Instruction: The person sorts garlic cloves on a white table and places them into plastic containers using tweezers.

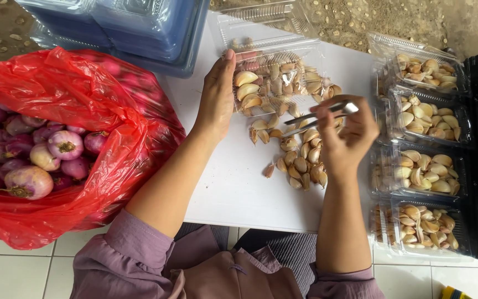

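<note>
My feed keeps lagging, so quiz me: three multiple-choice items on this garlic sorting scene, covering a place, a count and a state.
1. Where does the red bag of onions lie?
A. On the person's left
B. On the person's right
C. Behind the blue stack

2. How many filled clear trays line the right side?
A. Two
B. Four
C. Six

3. What does the right hand hold?
A. Nothing
B. A knife
C. Metal tongs

Answers:
1. A: the bag sits beside the left arm.
2. B: four garlic trays stand in a column.
3. C: its fingers close on the tongs above the loose cloves, while the left hand grips the open container.
</note>
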